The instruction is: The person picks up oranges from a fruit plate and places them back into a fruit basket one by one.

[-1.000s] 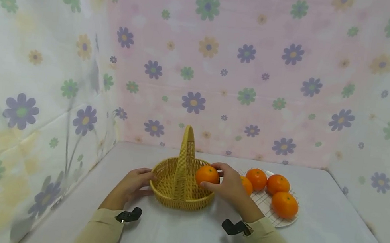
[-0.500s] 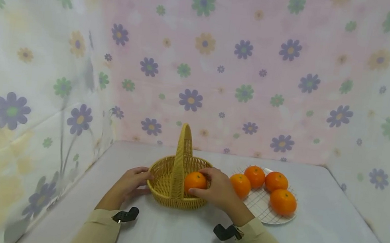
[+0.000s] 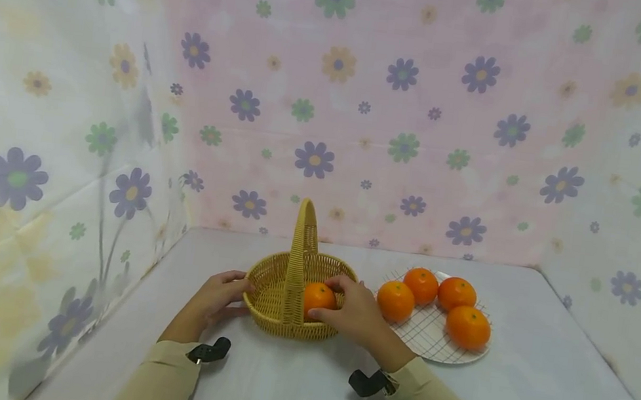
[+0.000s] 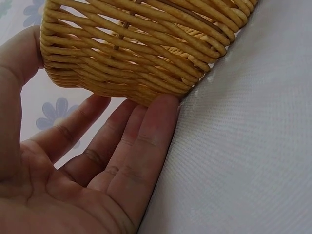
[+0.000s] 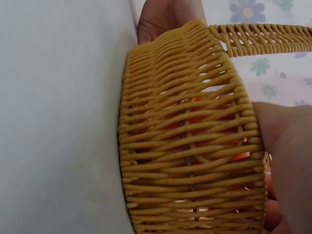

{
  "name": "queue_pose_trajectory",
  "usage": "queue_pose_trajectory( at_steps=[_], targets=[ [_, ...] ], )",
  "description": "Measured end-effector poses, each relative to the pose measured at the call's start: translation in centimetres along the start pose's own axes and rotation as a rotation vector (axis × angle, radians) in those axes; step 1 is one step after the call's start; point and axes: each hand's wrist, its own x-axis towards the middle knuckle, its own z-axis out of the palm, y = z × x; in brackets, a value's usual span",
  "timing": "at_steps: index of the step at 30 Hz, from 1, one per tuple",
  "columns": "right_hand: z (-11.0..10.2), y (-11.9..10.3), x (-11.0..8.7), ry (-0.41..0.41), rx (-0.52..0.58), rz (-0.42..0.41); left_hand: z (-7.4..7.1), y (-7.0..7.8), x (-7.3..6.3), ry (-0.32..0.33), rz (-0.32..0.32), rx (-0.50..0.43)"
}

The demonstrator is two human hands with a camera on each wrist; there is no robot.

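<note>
A yellow wicker basket point(image 3: 271, 318) with a tall arched handle stands on the table. My left hand point(image 3: 220, 297) holds its left end. In the left wrist view the thumb is at the rim and the fingers point(image 4: 139, 146) lie against the woven outer side, low by the table. My right hand point(image 3: 357, 316) reaches over the right rim and holds an orange point(image 3: 319, 299) down inside the basket, thumb at the near side and fingers at the far side. In the right wrist view bits of the orange point(image 5: 197, 117) show through the weave; the wall hides most of it.
To the right, a round white plate point(image 3: 429, 344) with a grid pattern bears several oranges point(image 3: 467, 327). A white cloth point(image 3: 299, 389) covers the table. Flower-printed fabric point(image 3: 358, 184) closes off the back and both sides.
My right hand has moved left and down with the orange, from above the basket's right rim into the basket. My left hand has kept its place at the left end.
</note>
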Motion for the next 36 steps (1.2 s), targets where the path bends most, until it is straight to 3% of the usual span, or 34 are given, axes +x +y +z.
queue_pose_trajectory(
  at_steps=[26,36],
  targets=[
    [0.11,0.34,0.01,-0.075,0.046,0.032,-0.08,-0.3,-0.19,-0.015,0.012,-0.025],
    [-0.58,0.12,0.13,-0.066,-0.036,-0.038,-0.49,-0.49,0.11,-0.063,0.036,-0.066]
  ],
)
